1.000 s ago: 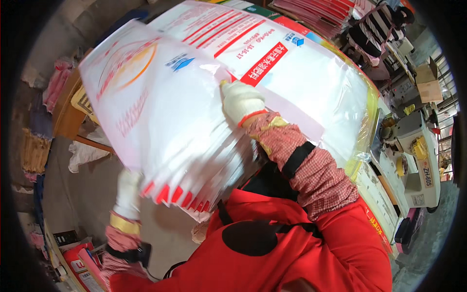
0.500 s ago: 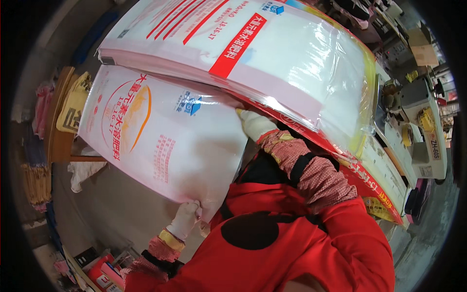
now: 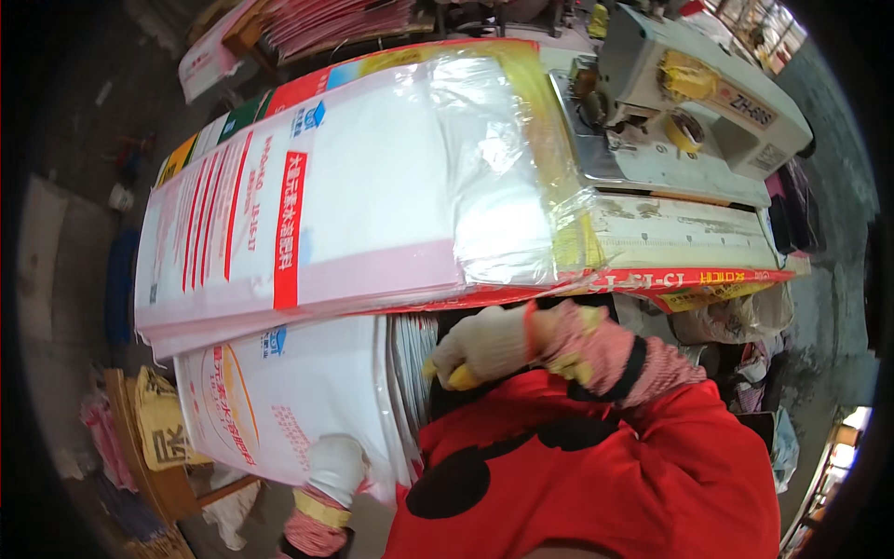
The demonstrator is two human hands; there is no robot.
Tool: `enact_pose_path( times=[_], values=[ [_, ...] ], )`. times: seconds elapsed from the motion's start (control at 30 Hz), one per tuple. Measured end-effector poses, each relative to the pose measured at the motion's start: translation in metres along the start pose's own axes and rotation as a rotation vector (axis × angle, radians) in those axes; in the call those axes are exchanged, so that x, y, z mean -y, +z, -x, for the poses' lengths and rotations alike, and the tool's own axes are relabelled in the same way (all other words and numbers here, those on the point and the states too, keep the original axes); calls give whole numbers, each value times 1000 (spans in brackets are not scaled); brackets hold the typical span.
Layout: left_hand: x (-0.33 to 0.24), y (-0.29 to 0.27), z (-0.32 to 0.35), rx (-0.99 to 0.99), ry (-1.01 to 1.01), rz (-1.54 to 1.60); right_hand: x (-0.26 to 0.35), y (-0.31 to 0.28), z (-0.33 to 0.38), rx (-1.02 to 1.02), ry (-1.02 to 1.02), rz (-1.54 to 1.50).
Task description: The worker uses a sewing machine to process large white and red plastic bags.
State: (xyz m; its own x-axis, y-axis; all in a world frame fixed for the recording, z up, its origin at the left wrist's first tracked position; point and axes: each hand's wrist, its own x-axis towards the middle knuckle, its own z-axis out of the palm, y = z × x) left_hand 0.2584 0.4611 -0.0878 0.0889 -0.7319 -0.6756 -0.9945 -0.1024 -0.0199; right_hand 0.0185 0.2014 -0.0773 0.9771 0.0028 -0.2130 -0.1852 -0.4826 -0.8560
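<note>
My left hand [image 3: 337, 468], in a pale knit glove, rests against the near edge of a pile of white printed bags [image 3: 317, 396]; its fingers cannot be made out. To the right, my right hand [image 3: 486, 347] is gloved too, with yellow fingertips. Its fingers are curled in front of my red top, beside the pile's layered right edge, and whether anything is in them is hidden. Above both hands, a thick stack of white and pink bags [image 3: 372, 177] with red printing lies on the worktable, clear plastic film shining at its right end.
A pale sewing machine [image 3: 708, 102] with a roll of yellow tape [image 3: 684, 130] stands at the far right. A wooden stand [image 3: 140, 447] with a yellow sack [image 3: 163, 419] is at the left. Pink sheets [image 3: 335, 23] are piled at the back.
The view has swung to the right, bringing the sewing machine closer in. My right hand has left the bag's upper right corner, and the bags' layered right edge now shows.
</note>
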Motion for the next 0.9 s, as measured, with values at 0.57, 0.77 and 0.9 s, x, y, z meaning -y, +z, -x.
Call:
enact_pose_path(
  times=[0.57, 0.77, 0.9],
  values=[
    [-156, -286, -255, -904, 274, 370, -60, -133, 71, -1382, 308, -613],
    [-113, -302, -265, -556, 353, 1169, -45, -166, 46, -1216, 465, 108],
    [-103, -312, -253, -538, 398, 1248, -54, -184, 22, -1037, 406, 9]
  ],
)
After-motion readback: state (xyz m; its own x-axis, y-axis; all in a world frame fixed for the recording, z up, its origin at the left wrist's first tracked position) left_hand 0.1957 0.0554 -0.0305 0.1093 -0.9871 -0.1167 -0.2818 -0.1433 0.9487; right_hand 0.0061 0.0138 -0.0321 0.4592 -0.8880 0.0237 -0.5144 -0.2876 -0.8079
